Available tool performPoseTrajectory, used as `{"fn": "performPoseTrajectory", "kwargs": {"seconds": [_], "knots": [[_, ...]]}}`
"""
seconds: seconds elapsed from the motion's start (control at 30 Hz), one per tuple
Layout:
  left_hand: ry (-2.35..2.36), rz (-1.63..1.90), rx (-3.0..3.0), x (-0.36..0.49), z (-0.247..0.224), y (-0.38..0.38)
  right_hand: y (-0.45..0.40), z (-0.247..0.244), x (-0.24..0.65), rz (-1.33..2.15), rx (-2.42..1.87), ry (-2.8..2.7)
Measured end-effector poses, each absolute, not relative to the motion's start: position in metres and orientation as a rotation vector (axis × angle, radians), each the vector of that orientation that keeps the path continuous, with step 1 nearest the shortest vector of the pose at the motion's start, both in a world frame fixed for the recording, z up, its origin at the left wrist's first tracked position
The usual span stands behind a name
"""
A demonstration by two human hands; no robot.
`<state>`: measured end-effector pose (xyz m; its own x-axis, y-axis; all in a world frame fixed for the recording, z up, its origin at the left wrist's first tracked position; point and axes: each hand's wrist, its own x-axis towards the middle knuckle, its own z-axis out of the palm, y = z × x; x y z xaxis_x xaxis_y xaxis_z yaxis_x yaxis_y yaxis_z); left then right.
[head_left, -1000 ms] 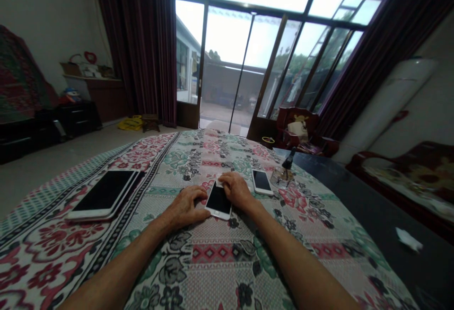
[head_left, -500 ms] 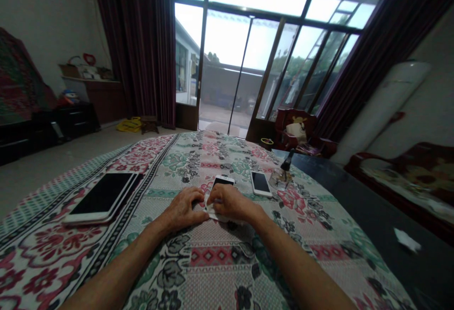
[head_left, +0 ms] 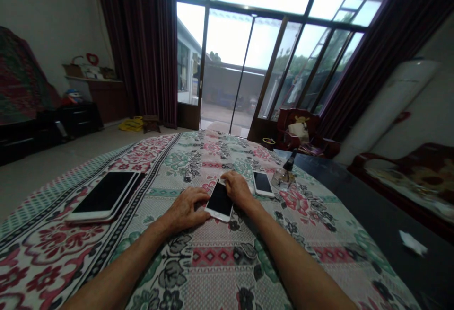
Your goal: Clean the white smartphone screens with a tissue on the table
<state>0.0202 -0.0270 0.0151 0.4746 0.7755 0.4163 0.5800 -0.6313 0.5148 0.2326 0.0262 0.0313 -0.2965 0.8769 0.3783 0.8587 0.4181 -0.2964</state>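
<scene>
A white smartphone (head_left: 220,201) with a dark screen lies face up on the patterned tablecloth in front of me. My left hand (head_left: 189,208) grips its left edge, thumb by the lower corner and fingers further up. At the phone's top end, my right hand (head_left: 237,189) has its fingers bent down on the glass. A bit of white tissue (head_left: 222,181) shows under those fingertips, mostly hidden. To the right of that hand lies a smaller white phone (head_left: 263,183).
Two larger tablet-like devices (head_left: 102,196) overlap at the left. A clear glass container (head_left: 283,177) with a black-topped object stands beyond the small phone. On the dark surface at right lies crumpled white paper (head_left: 412,243). A wooden chair (head_left: 300,128) stands near the glass doors.
My right hand has moved from the lower part of the phone up to its top end, with the tissue, uncovering the dark screen. My left hand stays at the left edge.
</scene>
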Motion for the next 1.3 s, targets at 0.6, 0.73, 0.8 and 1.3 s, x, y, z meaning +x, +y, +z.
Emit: {"fn": "performPoseTrajectory", "kwargs": {"seconds": [0.6,0.73,0.8,1.3], "knots": [[1.103,0.716,2.55,0.011,0.003,-0.021,-0.009,0.038,0.222,0.022,-1.191,-2.386],[1.088,0.73,2.532,0.012,0.004,-0.021,-0.034,0.038,0.228,0.11,-1.152,-2.419],[1.089,0.707,2.523,0.012,0.007,-0.022,-0.043,0.038,0.23,0.144,-1.148,-2.447],[1.125,0.691,2.519,0.013,0.013,-0.026,0.034,0.043,0.209,-0.007,-1.417,-2.42]]}}
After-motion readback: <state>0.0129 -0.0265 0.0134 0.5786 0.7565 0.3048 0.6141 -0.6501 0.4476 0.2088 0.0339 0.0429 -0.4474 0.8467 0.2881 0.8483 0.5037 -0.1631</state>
